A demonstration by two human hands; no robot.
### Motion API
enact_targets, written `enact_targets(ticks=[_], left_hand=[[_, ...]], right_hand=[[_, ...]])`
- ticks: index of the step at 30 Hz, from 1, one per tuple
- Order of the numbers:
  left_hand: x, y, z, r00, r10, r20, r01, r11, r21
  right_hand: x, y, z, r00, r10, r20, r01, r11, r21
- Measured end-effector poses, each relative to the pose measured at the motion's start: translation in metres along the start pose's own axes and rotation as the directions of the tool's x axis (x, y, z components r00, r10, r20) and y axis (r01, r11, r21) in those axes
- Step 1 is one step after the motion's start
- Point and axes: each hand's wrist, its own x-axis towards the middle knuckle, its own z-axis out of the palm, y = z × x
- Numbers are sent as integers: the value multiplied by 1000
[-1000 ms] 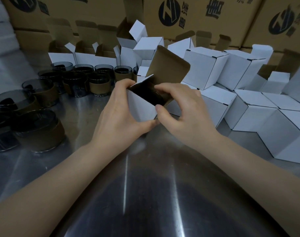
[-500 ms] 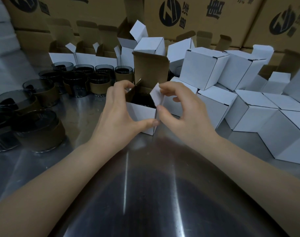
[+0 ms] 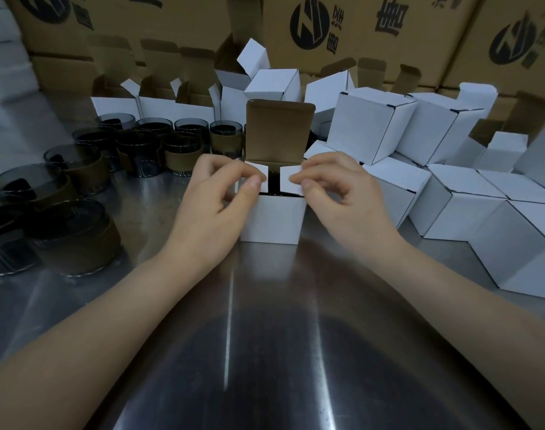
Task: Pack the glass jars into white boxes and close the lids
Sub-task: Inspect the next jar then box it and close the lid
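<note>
A small white box (image 3: 272, 220) stands upright on the metal table (image 3: 265, 352) in front of me. Its brown-lined lid (image 3: 279, 131) sticks straight up at the back. My left hand (image 3: 216, 206) pinches the left side flap (image 3: 258, 178) and folds it inward. My right hand (image 3: 336, 200) pinches the right side flap (image 3: 291, 183) the same way. Between the two flaps a dark gap shows a glass jar inside, mostly hidden. Several dark glass jars (image 3: 75, 234) with brown sleeves stand on the left.
Several shut white boxes (image 3: 469, 212) are piled at the right. Open white boxes (image 3: 171, 108) stand in a row behind the jars. Large brown cartons (image 3: 342, 29) form a wall at the back. White foam blocks (image 3: 4, 63) lie at the far left.
The box was tilted and turned in my hands; now it stands squarely upright. The lid swung to vertical, and both side flaps have come down inward under my fingers.
</note>
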Motion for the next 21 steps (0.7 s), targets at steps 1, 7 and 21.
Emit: enact_targets(ticks=[1, 7, 21], left_hand=[[0, 1, 0, 1000, -13, -2, 13, 1000, -14], [5, -1, 0, 994, -97, 55, 105, 981, -164], [2, -2, -4, 994, 90, 61, -73, 968, -238]], right_hand=[[0, 0, 0, 1000, 20, 8, -20, 1000, 24], [2, 2, -1, 997, 50, 55, -56, 992, 113], [1, 8, 1, 992, -97, 76, 88, 990, 111]])
